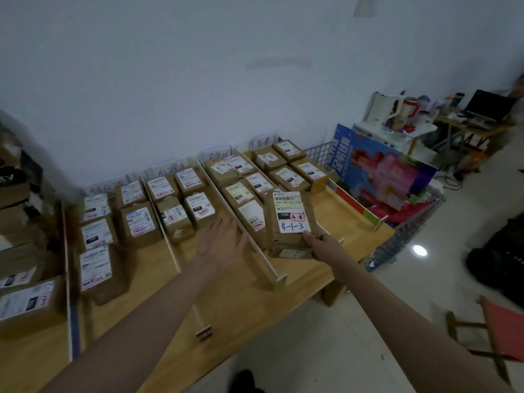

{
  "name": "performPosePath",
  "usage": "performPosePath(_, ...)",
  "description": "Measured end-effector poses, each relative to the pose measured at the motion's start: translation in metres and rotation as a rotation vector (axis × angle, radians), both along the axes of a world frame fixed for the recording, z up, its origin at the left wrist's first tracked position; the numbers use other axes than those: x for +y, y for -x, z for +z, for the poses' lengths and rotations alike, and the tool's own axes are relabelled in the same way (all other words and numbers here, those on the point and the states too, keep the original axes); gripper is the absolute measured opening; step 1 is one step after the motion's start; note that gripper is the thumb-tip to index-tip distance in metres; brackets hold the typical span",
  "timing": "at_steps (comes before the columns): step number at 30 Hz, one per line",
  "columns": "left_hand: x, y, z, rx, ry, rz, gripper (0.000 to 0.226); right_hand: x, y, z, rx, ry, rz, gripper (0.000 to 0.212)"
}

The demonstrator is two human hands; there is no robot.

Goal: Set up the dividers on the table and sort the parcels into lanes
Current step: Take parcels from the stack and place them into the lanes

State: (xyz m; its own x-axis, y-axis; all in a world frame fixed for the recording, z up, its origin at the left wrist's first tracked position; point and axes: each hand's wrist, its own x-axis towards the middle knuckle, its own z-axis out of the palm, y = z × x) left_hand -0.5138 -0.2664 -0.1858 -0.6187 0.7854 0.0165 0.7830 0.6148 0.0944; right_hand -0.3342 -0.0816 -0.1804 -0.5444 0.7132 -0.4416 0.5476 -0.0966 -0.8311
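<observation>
The right hand (314, 241) has its grip clamped on the near edge of a brown parcel (290, 222), held up tilted over the right part of the wooden worktop (249, 296); its white label bears the handwritten "4-1-3" and faces the camera. The left hand (222, 241) hovers with its grip apart, fingers straight and spread, palm down, just left of a long white divider (249, 234) that runs from the near edge toward the far wall. Another divider (167, 236) lies further left, and a third (68, 279) near the left end, splitting the worktop into lanes. Brown parcels with white labels fill the far ends of the lanes: a left group (113, 222), a middle group (184, 199) and right groups (286, 168). Paper signs (170, 168) with handwriting stand against the wall behind the lanes. To the right of the worktop stands a wire cart (402, 239) holding a colourful box (380, 168). A red folding stool (499, 330) stands on the floor at the near right.
</observation>
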Motion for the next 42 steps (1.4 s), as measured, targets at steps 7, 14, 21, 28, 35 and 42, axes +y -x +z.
performPosePath(7, 0.098, 0.007, -0.012, 0.01, -0.024, -0.036, 0.055, 0.092, 0.001, -0.017, -0.064, -0.005, -0.034, 0.044)
performPosePath(14, 0.199, 0.036, -0.037, -0.051, -0.049, -0.027, 0.056, 0.193, 0.016, -0.019, -0.092, -0.005, -0.01, 0.032)
performPosePath(21, 0.265, 0.048, -0.051, -0.132, -0.038, 0.019, 0.054, 0.274, 0.023, -0.038, -0.155, -0.001, 0.026, 0.047)
performPosePath(28, 0.307, 0.059, -0.07, -0.165, -0.007, 0.108, 0.054, 0.336, 0.037, -0.072, -0.173, 0.019, 0.129, 0.04)
performPosePath(35, 0.343, 0.05, -0.092, -0.174, 0.03, 0.28, 0.053, 0.394, 0.061, -0.104, -0.224, 0.069, 0.319, 0.028)
performPosePath(42, 0.369, 0.028, -0.102, -0.189, 0.006, 0.426, 0.049, 0.422, 0.084, -0.143, -0.287, 0.119, 0.552, 0.031)
